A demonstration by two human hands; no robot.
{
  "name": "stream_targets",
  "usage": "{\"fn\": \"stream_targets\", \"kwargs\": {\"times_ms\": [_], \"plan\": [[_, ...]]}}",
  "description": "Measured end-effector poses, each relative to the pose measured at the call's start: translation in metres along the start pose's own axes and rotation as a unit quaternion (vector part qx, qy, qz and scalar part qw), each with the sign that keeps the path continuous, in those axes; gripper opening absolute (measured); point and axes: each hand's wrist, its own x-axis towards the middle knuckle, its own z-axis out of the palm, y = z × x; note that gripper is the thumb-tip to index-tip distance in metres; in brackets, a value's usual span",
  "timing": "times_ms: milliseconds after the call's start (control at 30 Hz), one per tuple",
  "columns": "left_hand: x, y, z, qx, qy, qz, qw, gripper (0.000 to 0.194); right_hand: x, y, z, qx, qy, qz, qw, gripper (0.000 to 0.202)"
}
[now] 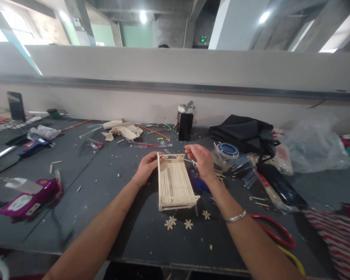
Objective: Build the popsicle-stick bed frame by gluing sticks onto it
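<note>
A small model made of pale wooden sticks point(175, 177), shaped like a slatted bed with raised ends, stands at the middle of the dark table. My left hand point(147, 167) grips its far left corner; some fingertips are hidden behind the frame. Beyond the far right corner, my right hand point(202, 159) is raised with thumb and fingers pinched together. Whatever it may hold is too small to make out. Under that hand lies a blue tool point(200, 184), partly covered. Several star-shaped wooden pieces point(188, 224) lie in front of the model.
A phone point(186, 127) leans upright at the back. To the right are a blue-lidded jar point(227, 151), a black bag point(245, 132), a dark phone point(281, 184) and a red handle point(277, 229). A purple device point(32, 198) lies left. Stick scraps are scattered about.
</note>
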Motion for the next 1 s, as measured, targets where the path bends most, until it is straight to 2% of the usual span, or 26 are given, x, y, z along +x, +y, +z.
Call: {"fn": "stream_targets", "kwargs": {"times_ms": [300,1000], "plan": [[0.0036,-0.0061,0.0008,0.005,0.003,0.004,1.000,0.032,-0.0011,0.0001,0.0029,-0.003,-0.003,-0.001,1.000,0.031],[-0.0007,-0.0023,0.0039,0.004,-0.003,-0.010,1.000,0.036,-0.0025,0.0046,0.0042,-0.019,-0.020,-0.006,1.000,0.031]]}}
